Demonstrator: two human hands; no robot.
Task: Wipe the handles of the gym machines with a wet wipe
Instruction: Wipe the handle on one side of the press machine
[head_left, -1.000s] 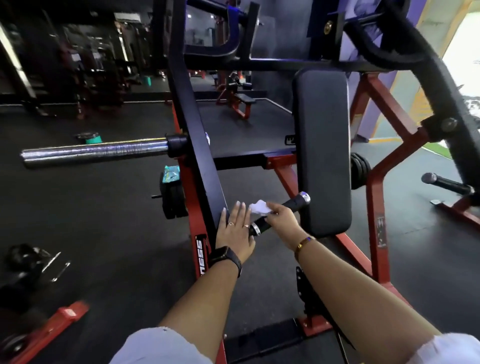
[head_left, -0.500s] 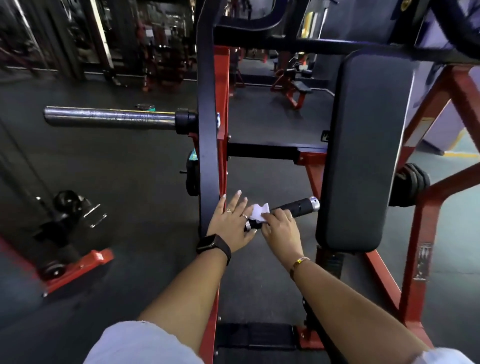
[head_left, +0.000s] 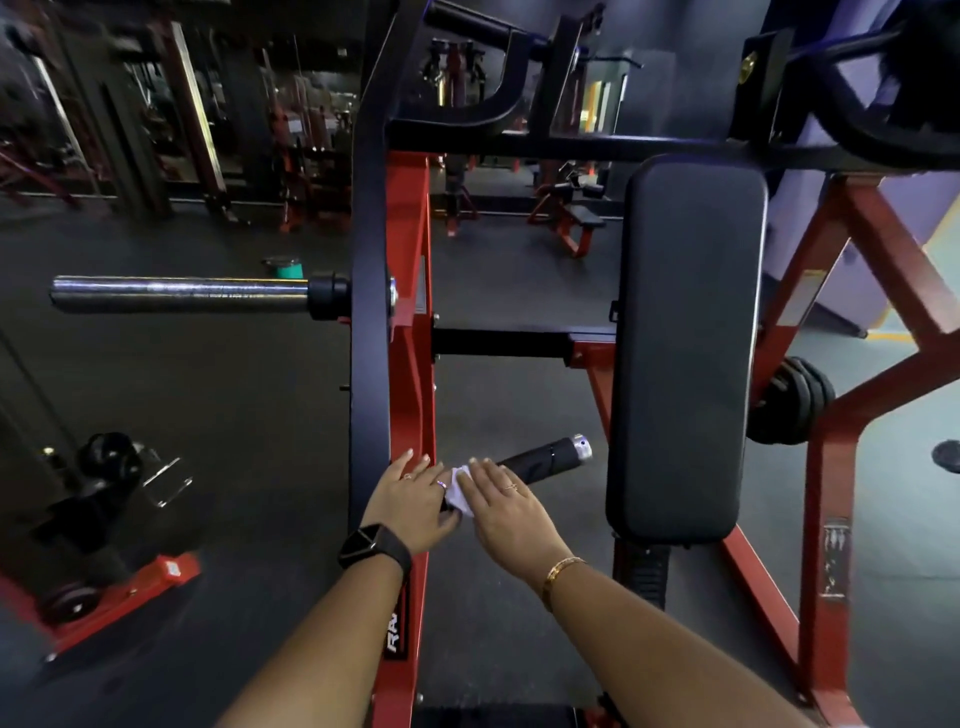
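Mid-wipe on one handle (head_left: 540, 460), judging by the layout. The wipe (head_left: 460, 493) sits at the inner end of the grip, near where it joins the frame (head_left: 410, 415). The outer stretch of the grip, out to the chrome cap (head_left: 581, 447), lies bare beyond the right fingertips. Can't tell from surface sheen whether that part is clean or not.

Right hand (head_left: 506, 506): fingers extended and nearly flat, palm down, pressing the wipe onto the handle rather than wrapping it. Wipe is mostly under the palm; a white corner shows on its left edge, between the two hands.

Left hand (head_left: 413, 499): also open, fingers spread, flat against the frame post just left of the wipe. Looks like bracing only, not gripping anything (thumb side is hidden, so can't fully rule out a light pinch on the wipe edge).

Handle runs from under the right palm up and to the right, ending short of the pad (head_left: 685, 338), which stands well right of both hands.

Left to do, as I read it: the rest of this grip, then other handles. An upper bar (head_left: 467, 23) is visible far above the hands, untouched right now.
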